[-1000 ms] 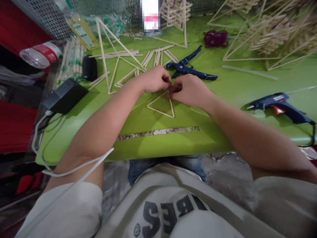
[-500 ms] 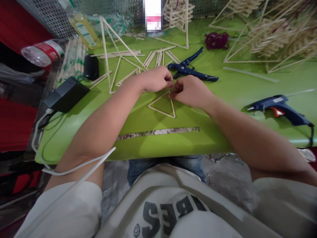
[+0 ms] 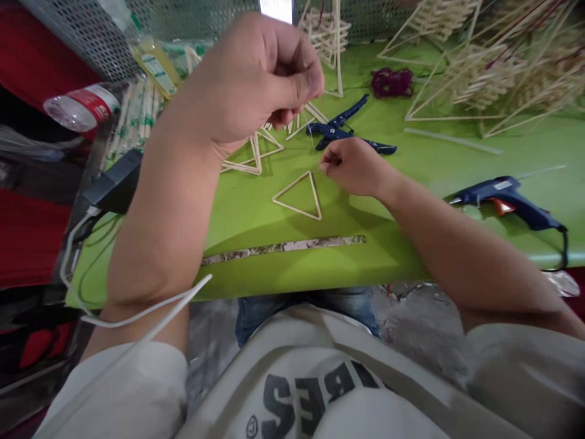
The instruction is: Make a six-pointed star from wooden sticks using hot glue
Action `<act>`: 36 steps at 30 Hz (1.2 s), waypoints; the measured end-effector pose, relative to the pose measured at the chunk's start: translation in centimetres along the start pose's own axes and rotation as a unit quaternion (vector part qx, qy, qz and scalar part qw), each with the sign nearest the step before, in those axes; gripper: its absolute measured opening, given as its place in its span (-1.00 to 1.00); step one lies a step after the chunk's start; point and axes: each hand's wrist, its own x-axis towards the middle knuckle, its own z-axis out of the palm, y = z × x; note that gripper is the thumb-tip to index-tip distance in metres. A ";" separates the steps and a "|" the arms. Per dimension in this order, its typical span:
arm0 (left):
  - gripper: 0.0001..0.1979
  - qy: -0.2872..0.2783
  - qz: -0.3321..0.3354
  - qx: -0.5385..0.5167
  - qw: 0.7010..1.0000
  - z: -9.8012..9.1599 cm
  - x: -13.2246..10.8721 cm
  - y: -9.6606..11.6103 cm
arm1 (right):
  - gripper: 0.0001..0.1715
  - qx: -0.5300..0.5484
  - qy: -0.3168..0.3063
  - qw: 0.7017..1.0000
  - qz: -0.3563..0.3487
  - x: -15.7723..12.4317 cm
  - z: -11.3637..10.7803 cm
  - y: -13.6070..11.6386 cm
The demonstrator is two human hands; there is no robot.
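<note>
Stick triangle [image 3: 299, 196] lies beside the low right hand [image 3: 354, 167]; both hands' fingers pinch shut, left hand [image 3: 251, 79] high, contents unclear.

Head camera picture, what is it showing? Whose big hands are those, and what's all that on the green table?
The camera sits on a person's head, looking down, so these are that person's own bare hands. The left hand is up close to the camera, fingers pinched; the right hand rests by the top corner of a stick triangle on the green table. Whether either pinches anything is too small to tell. Nearby lie blue cutters, a glue gun and more sticks.
</note>
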 end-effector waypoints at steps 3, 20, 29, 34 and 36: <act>-0.84 0.027 0.000 0.013 1.000 0.2 -0.2 0.4 | -0.90 0.082 0.012 0.995 -0.055 -0.5 -0.6 -1.0; -0.52 -0.069 -0.163 -0.235 0.956 10.9 -2.4 1.6 | -0.70 -0.156 0.313 0.929 -0.119 -15.2 -0.4 -3.0; -0.26 -0.231 -0.101 -0.133 0.959 13.2 -6.0 2.0 | -0.71 -0.281 0.208 0.937 -0.009 -28.4 -4.6 0.5; -0.47 -0.089 -0.065 -0.004 0.994 11.1 -5.7 3.8 | -0.70 -0.332 0.153 0.927 0.082 -36.4 -9.5 4.5; -0.53 -0.013 -0.020 0.013 1.000 10.3 -5.6 4.4 | -0.70 -0.329 0.139 0.927 0.118 -38.3 -10.5 6.2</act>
